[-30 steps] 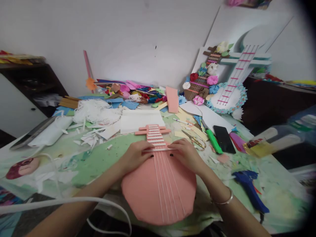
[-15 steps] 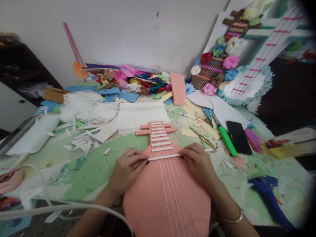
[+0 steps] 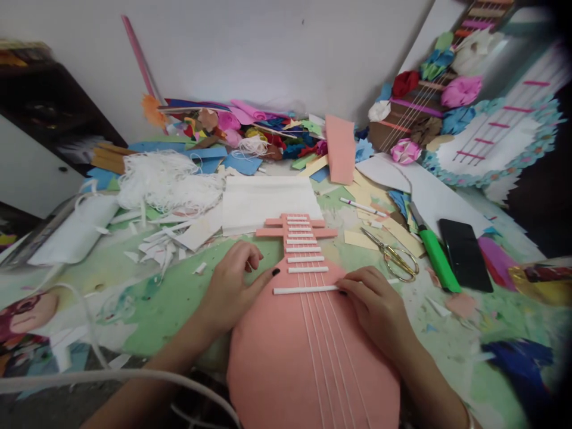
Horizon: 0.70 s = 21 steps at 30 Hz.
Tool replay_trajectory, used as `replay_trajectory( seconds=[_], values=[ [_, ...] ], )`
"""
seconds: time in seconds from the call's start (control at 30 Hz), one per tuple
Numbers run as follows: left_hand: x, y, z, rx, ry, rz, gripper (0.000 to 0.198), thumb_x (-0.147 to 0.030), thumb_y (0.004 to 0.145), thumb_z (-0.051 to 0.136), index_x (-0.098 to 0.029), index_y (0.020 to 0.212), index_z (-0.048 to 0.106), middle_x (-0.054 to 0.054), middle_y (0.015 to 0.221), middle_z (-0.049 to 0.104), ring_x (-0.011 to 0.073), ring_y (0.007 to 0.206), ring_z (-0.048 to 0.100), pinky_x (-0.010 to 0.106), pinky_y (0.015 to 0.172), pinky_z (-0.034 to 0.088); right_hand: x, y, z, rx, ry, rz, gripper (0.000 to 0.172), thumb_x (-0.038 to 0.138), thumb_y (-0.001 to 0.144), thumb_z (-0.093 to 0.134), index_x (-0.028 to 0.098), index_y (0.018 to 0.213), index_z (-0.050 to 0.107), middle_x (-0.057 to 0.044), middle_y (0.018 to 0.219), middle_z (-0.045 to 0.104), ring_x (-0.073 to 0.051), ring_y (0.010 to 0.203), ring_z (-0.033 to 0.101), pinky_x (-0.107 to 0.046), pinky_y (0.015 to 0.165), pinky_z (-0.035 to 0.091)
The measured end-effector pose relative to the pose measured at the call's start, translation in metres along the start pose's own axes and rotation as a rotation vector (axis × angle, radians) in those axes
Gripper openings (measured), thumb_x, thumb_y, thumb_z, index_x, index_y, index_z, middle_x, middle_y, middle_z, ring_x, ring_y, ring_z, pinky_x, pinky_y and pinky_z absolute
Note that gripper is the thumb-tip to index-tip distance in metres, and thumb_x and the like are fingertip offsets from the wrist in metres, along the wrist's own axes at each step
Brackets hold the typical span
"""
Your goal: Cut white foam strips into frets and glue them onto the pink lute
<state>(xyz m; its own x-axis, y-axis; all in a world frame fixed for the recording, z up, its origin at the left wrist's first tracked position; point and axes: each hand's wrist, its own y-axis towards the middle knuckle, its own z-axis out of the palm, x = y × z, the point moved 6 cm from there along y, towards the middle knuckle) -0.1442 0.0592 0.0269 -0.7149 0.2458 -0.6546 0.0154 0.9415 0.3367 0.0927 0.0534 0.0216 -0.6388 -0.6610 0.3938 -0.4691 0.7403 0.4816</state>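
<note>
A pink foam guitar model (image 3: 308, 351) lies on the table in front of me, with white strings running down its round body and white strips across its neck. A longer white strip (image 3: 306, 290) lies across the strings where neck meets body. My right hand (image 3: 378, 310) pinches the right end of that strip with its fingertips. My left hand (image 3: 235, 283) rests on the body's upper left edge, fingers loosely curled, thumb stretched toward the strip's left end without touching it.
Gold-handled scissors (image 3: 393, 257), a green cutter (image 3: 433, 250) and a black phone (image 3: 465, 255) lie to the right. A blue glue gun (image 3: 518, 357) sits at the near right. White shreds (image 3: 165, 187), coloured paper scraps and finished paper guitars (image 3: 487, 131) fill the back.
The left hand has let go of the white strip's left end and drawn back a little. The right hand stays on the right end. The view has moved closer and lower.
</note>
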Motion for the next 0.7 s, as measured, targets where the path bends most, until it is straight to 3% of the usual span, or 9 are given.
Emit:
replay_trajectory(
  seconds=[0.1,0.2,0.3,0.43,0.57,0.7],
  values=[
    [-0.005,0.013,-0.007,0.002,0.135,0.085,0.022,-0.018,0.075,0.044,-0.021,0.058,0.031,-0.003,0.057,0.040,0.0118,0.055,0.040,0.025,0.054,0.035,0.000,0.000,-0.001,-0.015,0.005,0.012,0.026,0.006,0.085,0.045,0.019,0.090,0.068,-0.008,0.082,0.063,-0.019,0.078,0.055,-0.036,0.069,0.048],
    [0.008,0.022,-0.015,0.031,0.196,0.083,0.014,-0.018,0.072,0.044,-0.021,0.059,0.040,-0.002,0.057,0.046,0.0126,0.055,0.044,0.025,0.056,0.038,0.000,0.001,-0.003,-0.032,0.006,0.025,0.027,0.007,0.086,0.045,0.020,0.089,0.068,-0.008,0.081,0.063,-0.018,0.077,0.055,-0.035,0.068,0.049],
    [0.027,0.028,-0.022,0.069,0.226,0.163,0.012,-0.028,0.077,0.048,-0.022,0.069,0.055,0.002,0.080,0.064,0.0185,0.079,0.058,0.031,0.074,0.046,0.001,0.001,-0.006,-0.054,0.010,0.026,0.027,0.007,0.086,0.045,0.019,0.088,0.068,-0.008,0.079,0.063,-0.018,0.076,0.055,-0.033,0.065,0.049],
    [0.038,0.027,-0.034,-0.003,0.289,0.240,0.023,-0.030,0.083,0.044,-0.027,0.083,0.067,0.005,0.106,0.065,0.0272,0.103,0.055,0.047,0.090,0.041,0.000,0.000,-0.005,-0.056,0.015,0.021,0.027,0.005,0.085,0.044,0.019,0.089,0.067,-0.008,0.080,0.063,-0.018,0.077,0.054,-0.033,0.065,0.049],
    [0.007,0.015,-0.027,-0.022,0.186,0.275,0.018,-0.026,0.083,0.050,-0.026,0.094,0.065,0.004,0.098,0.065,0.0225,0.094,0.058,0.039,0.084,0.045,-0.001,-0.001,-0.003,-0.048,0.012,0.019,0.026,0.003,0.084,0.045,0.018,0.088,0.066,-0.008,0.081,0.062,-0.018,0.078,0.053,-0.033,0.067,0.048],
    [-0.035,0.010,0.009,0.252,0.129,0.311,0.012,-0.022,0.084,0.049,-0.022,0.082,0.061,0.004,0.086,0.062,0.0189,0.085,0.056,0.032,0.075,0.046,0.000,-0.003,-0.001,-0.046,-0.009,-0.006,0.026,0.002,0.084,0.045,0.017,0.089,0.065,-0.008,0.080,0.062,-0.018,0.077,0.052,-0.033,0.066,0.047]
  ],
)
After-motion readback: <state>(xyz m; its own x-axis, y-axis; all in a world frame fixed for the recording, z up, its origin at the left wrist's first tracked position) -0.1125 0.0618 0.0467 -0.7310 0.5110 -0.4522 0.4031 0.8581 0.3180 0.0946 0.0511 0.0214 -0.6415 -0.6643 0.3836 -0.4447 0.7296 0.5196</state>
